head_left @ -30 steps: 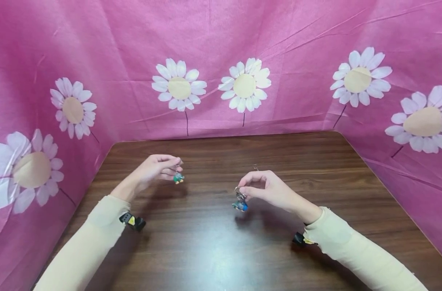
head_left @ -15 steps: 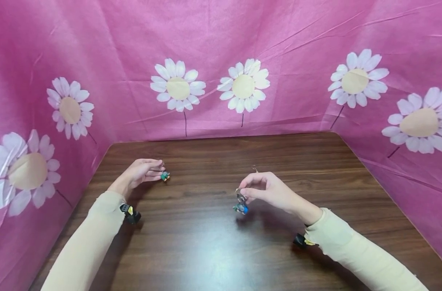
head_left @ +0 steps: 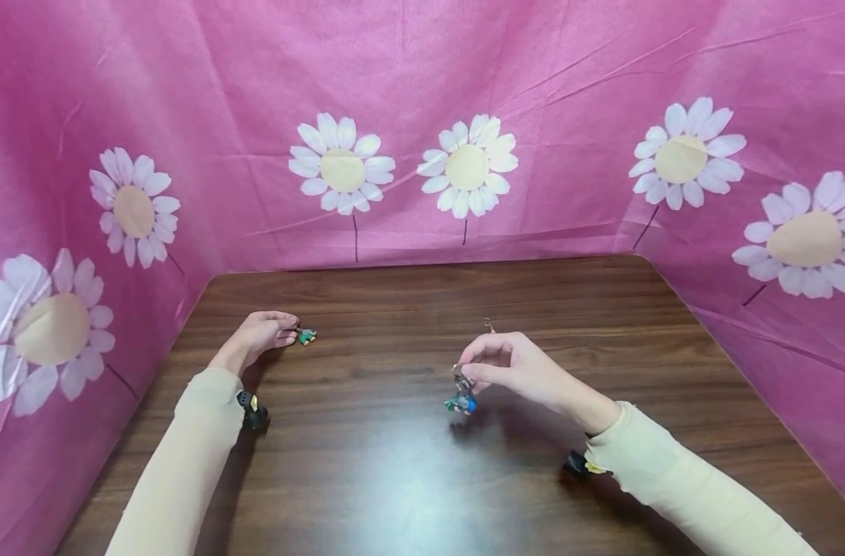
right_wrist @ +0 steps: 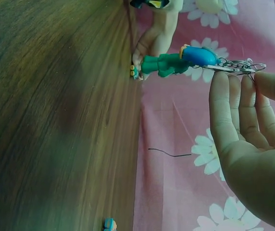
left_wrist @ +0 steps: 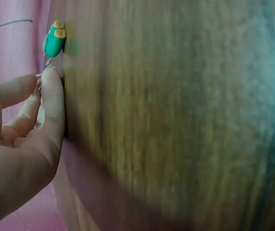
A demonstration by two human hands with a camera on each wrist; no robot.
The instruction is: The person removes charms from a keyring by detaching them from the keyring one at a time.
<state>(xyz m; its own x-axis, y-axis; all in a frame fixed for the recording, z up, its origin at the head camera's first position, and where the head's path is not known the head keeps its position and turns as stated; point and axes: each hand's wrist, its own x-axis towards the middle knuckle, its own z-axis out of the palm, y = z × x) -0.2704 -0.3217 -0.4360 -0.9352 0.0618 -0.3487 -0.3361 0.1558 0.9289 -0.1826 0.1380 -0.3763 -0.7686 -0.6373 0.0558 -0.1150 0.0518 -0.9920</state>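
My left hand (head_left: 261, 340) is low over the table's back left. Thumb and fingers pinch the metal ring of a small green keychain (head_left: 307, 337). In the left wrist view the green figure (left_wrist: 55, 43) with orange feet points away from the fingertips, close to the wood. Near the middle, my right hand (head_left: 516, 367) pinches the rings of a keychain bunch (head_left: 460, 405), which hangs above the table. The right wrist view shows a blue figure (right_wrist: 198, 56) and a green one (right_wrist: 168, 64) on it. Behind the right hand lies another keychain (head_left: 490, 326), mostly hidden.
The brown wooden table (head_left: 367, 463) has a bright glare spot near its front. A pink cloth (head_left: 402, 62) printed with daisies stands round the back and both sides. A small blue piece (right_wrist: 110, 224) shows at the bottom edge of the right wrist view.
My left hand has moved left and down to the table with the green keychain, which hung in the air before. The right hand has hardly moved.
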